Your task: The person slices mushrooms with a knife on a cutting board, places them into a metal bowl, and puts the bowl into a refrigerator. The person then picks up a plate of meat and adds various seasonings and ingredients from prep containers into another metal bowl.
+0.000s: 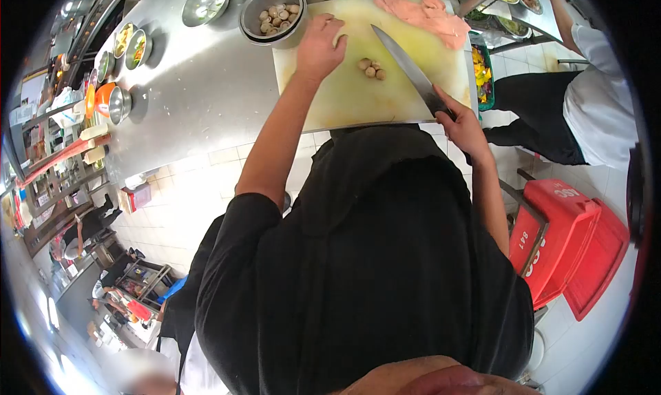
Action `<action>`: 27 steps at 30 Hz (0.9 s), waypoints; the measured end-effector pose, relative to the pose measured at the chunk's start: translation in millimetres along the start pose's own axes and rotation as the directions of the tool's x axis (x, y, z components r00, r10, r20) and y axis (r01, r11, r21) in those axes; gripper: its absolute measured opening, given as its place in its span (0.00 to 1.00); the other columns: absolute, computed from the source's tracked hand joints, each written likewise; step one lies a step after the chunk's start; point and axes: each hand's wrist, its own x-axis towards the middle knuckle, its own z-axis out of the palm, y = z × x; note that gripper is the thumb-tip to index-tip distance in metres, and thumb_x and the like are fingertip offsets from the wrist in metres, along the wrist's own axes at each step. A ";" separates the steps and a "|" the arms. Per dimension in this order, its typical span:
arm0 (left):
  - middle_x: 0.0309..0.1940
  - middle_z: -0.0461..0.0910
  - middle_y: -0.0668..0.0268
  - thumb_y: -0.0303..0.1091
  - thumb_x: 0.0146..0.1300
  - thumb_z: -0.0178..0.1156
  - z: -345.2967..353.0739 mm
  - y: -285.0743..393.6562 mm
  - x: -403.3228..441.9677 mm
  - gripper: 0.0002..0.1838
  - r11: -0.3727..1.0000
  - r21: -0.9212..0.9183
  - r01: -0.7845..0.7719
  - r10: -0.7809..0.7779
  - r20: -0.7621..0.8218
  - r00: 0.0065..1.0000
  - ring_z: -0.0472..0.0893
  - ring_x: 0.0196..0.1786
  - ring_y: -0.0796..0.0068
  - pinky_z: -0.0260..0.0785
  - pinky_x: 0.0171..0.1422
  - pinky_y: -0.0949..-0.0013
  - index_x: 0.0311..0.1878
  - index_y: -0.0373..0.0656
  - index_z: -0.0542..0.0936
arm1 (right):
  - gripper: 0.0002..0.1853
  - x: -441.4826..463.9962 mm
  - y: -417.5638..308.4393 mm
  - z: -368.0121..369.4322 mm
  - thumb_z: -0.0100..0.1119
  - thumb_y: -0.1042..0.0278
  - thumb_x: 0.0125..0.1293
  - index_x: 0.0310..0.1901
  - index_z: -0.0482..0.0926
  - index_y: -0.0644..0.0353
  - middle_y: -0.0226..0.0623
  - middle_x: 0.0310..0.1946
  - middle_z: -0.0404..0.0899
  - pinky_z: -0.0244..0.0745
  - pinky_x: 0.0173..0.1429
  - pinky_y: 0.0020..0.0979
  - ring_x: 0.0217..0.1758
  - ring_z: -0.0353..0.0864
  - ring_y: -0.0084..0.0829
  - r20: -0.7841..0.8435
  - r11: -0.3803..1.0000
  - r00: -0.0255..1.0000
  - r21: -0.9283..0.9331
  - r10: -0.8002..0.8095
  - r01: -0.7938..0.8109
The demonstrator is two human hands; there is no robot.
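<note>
My right hand grips the black handle of a large kitchen knife, its blade lying slantwise over the yellowish cutting board. Left of the blade sit several small round pale-brown pieces, which look like mushrooms. My left hand is at the board's left side, thumb apart from the fingers, with nothing visible in it. Just beyond that hand stands a metal bowl holding more of the mushrooms. A crumpled pink cloth rests on the board's far right corner.
The steel table carries other metal bowls, one at the back and several with cut food at left. A green crate stands right of the board. A red bin is on the floor at right. A co-worker stands nearby.
</note>
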 end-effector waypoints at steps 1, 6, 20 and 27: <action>0.52 0.77 0.55 0.31 0.55 0.67 10.9 -2.6 -1.4 0.16 0.999 0.007 0.048 -0.048 0.036 0.998 0.79 0.54 0.53 0.75 0.59 0.56 0.48 0.45 0.83 | 0.32 -0.8 1.7 0.5 0.58 0.78 0.65 0.72 0.70 0.51 0.43 0.57 0.81 0.69 0.62 0.27 0.56 0.76 0.24 -0.004 1.000 1.000 -0.011 -0.007 0.007; 0.49 0.79 0.55 0.33 0.57 0.64 56.9 -46.3 -0.7 0.13 0.978 0.160 0.130 -0.152 0.131 0.980 0.80 0.52 0.51 0.75 0.58 0.54 0.46 0.44 0.83 | 0.33 -12.0 6.0 12.7 0.58 0.79 0.65 0.72 0.71 0.47 0.21 0.27 0.74 0.65 0.26 0.22 0.21 0.62 0.14 -0.046 0.997 0.999 0.070 -0.028 0.032; 0.37 0.80 0.55 0.30 0.56 0.61 22.1 -26.1 -18.3 0.06 0.965 0.012 0.262 -0.257 0.239 0.936 0.82 0.41 0.52 0.76 0.48 0.54 0.38 0.42 0.79 | 0.30 -31.1 5.6 19.0 0.57 0.79 0.67 0.71 0.71 0.49 0.28 0.34 0.81 0.73 0.34 0.24 0.26 0.71 0.17 0.020 0.986 0.996 0.141 0.088 -0.090; 0.36 0.80 0.57 0.28 0.57 0.63 -10.8 7.3 -76.0 0.06 0.935 -0.128 0.330 -0.250 0.422 0.871 0.82 0.38 0.58 0.76 0.44 0.60 0.38 0.40 0.80 | 0.30 -16.9 2.1 38.3 0.60 0.78 0.65 0.70 0.72 0.51 0.49 0.57 0.82 0.74 0.61 0.33 0.55 0.83 0.36 0.043 0.988 0.989 -0.062 -0.138 0.141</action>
